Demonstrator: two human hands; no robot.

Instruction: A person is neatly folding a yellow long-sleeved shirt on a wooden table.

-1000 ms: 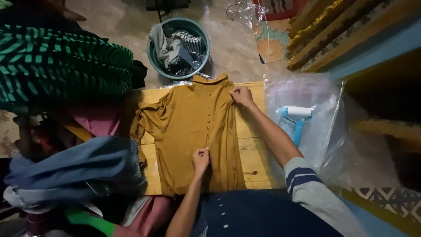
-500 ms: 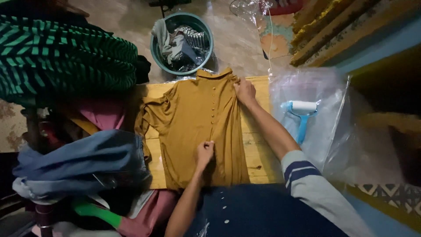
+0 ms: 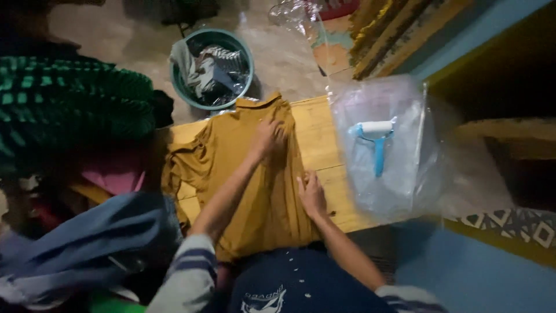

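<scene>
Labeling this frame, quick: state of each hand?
Left hand: flat on the mustard shirt near its collar, gripping nothing.
Right hand: open, fingers spread, pressing the shirt's right edge on the wooden table.

Matt cloth shirt (image 3: 255, 179), bare wooden table (image 3: 324, 150)

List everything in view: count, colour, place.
shirt: one, mustard, spread on the wooden table
wooden table: one, light wood, centre
lint roller: one, blue handle, white roll, on the plastic bag
plastic bag: one, clear, right end of the table
basin: one, teal, on the floor beyond the table, holding clothes
striped cloth: one, green and black, left
blue garment: one, lower left
left hand: flat on the shirt near the collar
right hand: flat on the shirt's right edge
</scene>
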